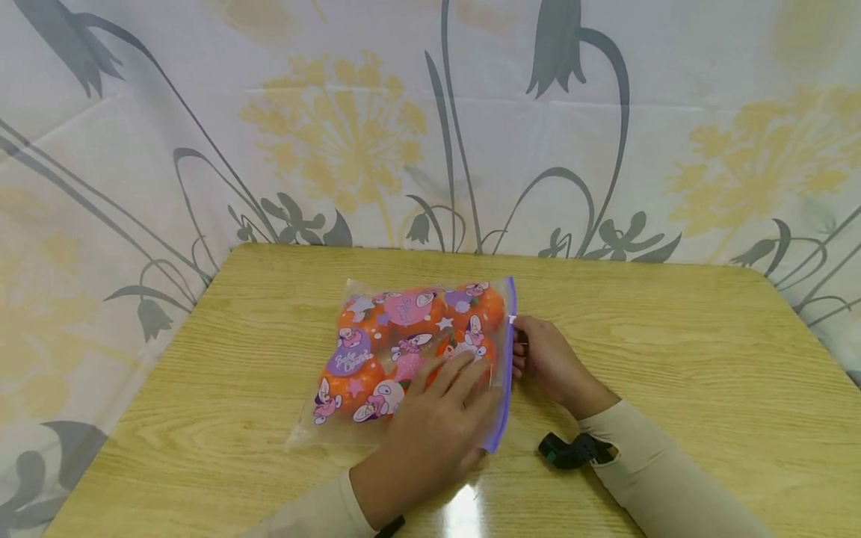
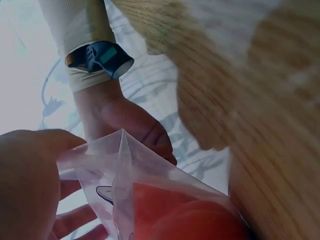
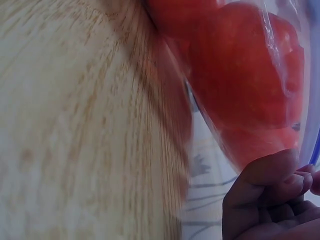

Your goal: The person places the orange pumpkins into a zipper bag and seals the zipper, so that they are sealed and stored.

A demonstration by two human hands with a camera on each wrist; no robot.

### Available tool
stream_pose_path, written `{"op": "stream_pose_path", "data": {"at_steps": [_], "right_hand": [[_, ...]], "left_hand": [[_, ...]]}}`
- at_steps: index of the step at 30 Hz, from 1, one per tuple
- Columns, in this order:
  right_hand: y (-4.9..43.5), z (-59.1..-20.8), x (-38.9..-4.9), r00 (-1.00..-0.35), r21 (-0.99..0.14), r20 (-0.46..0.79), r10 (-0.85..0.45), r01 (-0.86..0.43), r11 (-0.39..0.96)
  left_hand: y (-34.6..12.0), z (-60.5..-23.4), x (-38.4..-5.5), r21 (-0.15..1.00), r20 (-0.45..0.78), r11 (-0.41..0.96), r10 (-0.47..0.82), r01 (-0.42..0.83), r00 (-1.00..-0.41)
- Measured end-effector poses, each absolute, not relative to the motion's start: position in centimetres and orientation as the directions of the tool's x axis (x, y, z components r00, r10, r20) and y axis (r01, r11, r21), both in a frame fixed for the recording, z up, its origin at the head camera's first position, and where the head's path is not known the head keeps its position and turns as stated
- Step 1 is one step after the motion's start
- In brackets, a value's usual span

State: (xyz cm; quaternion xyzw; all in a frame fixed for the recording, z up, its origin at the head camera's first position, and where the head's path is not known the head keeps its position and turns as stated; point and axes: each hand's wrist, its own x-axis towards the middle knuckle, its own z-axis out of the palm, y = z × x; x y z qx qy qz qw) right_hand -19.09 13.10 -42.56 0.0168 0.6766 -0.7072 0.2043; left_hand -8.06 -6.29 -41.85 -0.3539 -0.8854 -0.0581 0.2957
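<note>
A clear zip bag (image 1: 430,329) printed with pink and purple cartoon figures lies on the table, filled with several round orange-red fruits (image 3: 240,70). Along its right side runs a blue-purple zip strip (image 1: 511,295) with a small white slider (image 1: 513,320). My right hand (image 1: 554,362) pinches the bag's zip edge at that slider. Across the bag's near right part rests my left hand (image 1: 437,426), its fingers spread over the plastic; its thumb is mostly hidden in the head view. A clear plastic corner stands up beside the left hand (image 2: 30,175) in the left wrist view.
The wooden table (image 1: 673,336) extends on both sides of the bag. Behind it hangs a pale curtain (image 1: 471,134) with grey and yellow flowers. A dark wrist camera (image 1: 568,450) is strapped to the right forearm.
</note>
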Motion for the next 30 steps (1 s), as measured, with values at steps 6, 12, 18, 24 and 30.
{"op": "stream_pose_path", "data": {"at_steps": [6,12,18,24,30], "right_hand": [[13.1,-42.9,-19.0,-0.926,-0.957,-0.285,-0.247,0.289,0.021],[13.0,-43.1,-18.9,-0.927,-0.959,-0.280,-0.248,0.283,0.024],[13.0,-43.5,-18.4,-0.938,-0.970,-0.235,-0.255,0.211,0.118],[12.2,-43.3,-17.9,-0.960,-0.978,-0.174,-0.218,0.143,0.152],[11.5,-43.0,-17.6,-0.968,-0.979,-0.163,-0.192,0.134,0.153]], "left_hand": [[-6.4,-42.2,-8.4,-0.143,0.578,0.744,0.598,0.653,-0.555],[-6.7,-42.2,-8.5,-0.211,0.531,0.745,0.631,0.632,-0.566],[-6.7,-42.6,-8.2,-0.266,0.544,0.726,0.656,0.634,-0.524],[-6.6,-42.5,-8.5,-0.319,0.545,0.682,0.700,0.658,-0.461],[-6.5,-42.4,-9.2,-0.303,0.563,0.691,0.686,0.657,-0.462]]}}
